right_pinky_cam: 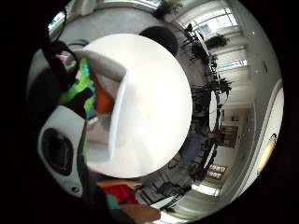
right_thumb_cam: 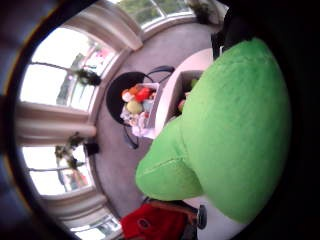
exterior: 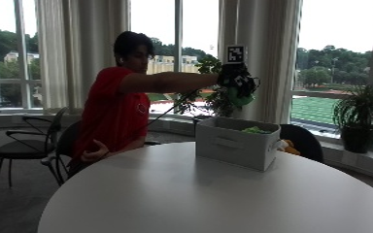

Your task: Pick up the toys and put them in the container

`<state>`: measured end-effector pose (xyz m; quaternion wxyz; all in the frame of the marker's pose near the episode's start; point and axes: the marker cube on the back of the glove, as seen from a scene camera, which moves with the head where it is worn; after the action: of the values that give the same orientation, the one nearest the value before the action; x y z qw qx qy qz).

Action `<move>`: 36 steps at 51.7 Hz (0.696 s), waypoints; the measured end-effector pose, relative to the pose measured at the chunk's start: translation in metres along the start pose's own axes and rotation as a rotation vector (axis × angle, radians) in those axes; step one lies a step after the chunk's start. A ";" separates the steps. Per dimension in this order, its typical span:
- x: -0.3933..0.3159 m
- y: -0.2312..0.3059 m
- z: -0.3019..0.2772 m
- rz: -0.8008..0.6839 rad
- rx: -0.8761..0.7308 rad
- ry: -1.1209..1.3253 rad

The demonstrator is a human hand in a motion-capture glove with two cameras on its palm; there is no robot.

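While above boxy bin (exterior: 237, 143), plush toy (exterior: 241, 99) in gloved hand (exterior: 233, 80).

The person's right arm stretches out level toward three o'clock, the gloved right hand (exterior: 237, 83) raised, fingers curled around a green plush toy (exterior: 241, 99).

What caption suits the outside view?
Gloved right hand holds a green toy above the white container.

Red shirt, black glove, seated at the table.
The person (exterior: 115, 116) wears a short-sleeved red T-shirt, forearms bare; the right hand (exterior: 233, 80) wears a black glove with black straps and what looks like white plastic housing at the palm.
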<state>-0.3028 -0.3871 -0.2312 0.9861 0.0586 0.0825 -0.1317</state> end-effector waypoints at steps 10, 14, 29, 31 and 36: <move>-0.002 -0.002 0.015 0.119 -0.133 0.028; 0.005 0.002 0.022 0.112 -0.229 -0.002; 0.010 0.029 0.018 -0.102 -0.182 -0.199; 0.016 0.032 0.017 -0.103 -0.177 -0.205; 0.068 0.040 0.024 -0.231 -0.161 -0.156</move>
<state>-0.2237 -0.3686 -0.2164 0.9694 -0.0412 0.0219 -0.2411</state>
